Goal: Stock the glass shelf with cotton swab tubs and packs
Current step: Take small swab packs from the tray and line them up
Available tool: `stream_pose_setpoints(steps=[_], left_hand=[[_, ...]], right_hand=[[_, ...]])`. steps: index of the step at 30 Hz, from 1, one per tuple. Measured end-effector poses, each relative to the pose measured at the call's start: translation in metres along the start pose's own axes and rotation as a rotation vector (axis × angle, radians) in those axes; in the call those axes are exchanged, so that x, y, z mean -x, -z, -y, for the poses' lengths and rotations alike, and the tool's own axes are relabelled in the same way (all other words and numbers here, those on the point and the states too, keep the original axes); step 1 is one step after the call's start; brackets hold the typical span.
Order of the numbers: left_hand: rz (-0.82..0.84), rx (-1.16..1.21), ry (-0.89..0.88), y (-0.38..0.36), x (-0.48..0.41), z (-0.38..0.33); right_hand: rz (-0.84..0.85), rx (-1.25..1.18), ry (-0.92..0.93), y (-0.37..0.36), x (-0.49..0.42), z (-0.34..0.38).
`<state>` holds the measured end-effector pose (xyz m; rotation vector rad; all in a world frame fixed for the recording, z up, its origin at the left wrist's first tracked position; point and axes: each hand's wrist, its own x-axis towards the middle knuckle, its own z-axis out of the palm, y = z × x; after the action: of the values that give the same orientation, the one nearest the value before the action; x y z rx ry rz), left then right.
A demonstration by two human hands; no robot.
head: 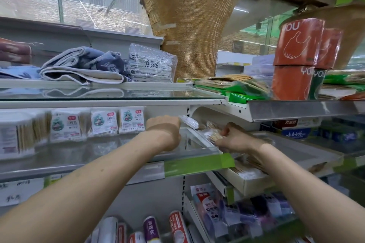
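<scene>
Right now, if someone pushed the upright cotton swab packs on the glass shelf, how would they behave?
The cotton swab packs stand on narrow bases, so they would probably topple. Thin sticks in clear plastic suggest little weight. The smooth glass shelf may let them slide.

"8306" on wrapped pack point(151, 64), "YOU" on green roll point(316, 87)

The glass shelf point(98, 156) carries a row of upright swab packs point(103, 123) and a tub point(13, 136) at its left end.
</scene>
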<state>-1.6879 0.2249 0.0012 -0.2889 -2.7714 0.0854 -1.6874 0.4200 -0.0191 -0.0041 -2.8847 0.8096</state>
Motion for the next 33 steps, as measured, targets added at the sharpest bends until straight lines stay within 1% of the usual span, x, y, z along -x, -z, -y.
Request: stream_pose_setpoints(steps=[3, 9, 12, 15, 17, 18, 19, 22, 23, 28, 31, 33], left_hand=[[0.008, -0.011, 0.019, -0.001, 0.001, 0.005], [0.016, 0.011, 0.029, 0.001, 0.004, 0.011], [0.023, 0.047, 0.047, 0.003, 0.008, 0.017], [0.021, 0.132, 0.097, 0.005, 0.013, 0.028], [0.012, 0.203, 0.14, 0.005, 0.016, 0.041], [0.009, 0.274, 0.166, 0.005, 0.018, 0.05], [0.007, 0.405, 0.198, 0.003, 0.02, 0.059], [0.012, 1.001, 0.298, 0.002, 0.029, 0.08], [0.001, 1.106, 0.321, 0.002, 0.032, 0.087], [-0.117, 1.279, 0.391, -0.008, 0.036, 0.114], [-0.158, 1.472, 0.427, -0.014, 0.04, 0.126], [-0.139, 1.565, 0.419, -0.016, 0.042, 0.129]], right_hand=[[-0.077, -0.063, 0.035, 0.001, 0.001, 0.0], [-0.148, -0.278, 0.036, -0.005, 0.014, 0.022], [-0.149, -0.358, 0.11, -0.013, 0.02, 0.045], [-0.162, -0.404, 0.165, -0.025, 0.017, 0.067], [-0.14, -0.448, 0.182, -0.034, 0.013, 0.08], [-0.127, -0.475, 0.188, -0.039, 0.011, 0.086], [-0.119, -0.502, 0.196, -0.044, 0.009, 0.091], [-0.073, -0.578, 0.226, -0.06, 0.006, 0.11], [-0.039, -0.608, 0.233, -0.064, 0.006, 0.117], [0.117, -0.776, 0.257, -0.082, 0.005, 0.149], [0.168, -0.73, 0.252, -0.091, 0.002, 0.159], [0.182, -0.701, 0.253, -0.093, 0.002, 0.159]])
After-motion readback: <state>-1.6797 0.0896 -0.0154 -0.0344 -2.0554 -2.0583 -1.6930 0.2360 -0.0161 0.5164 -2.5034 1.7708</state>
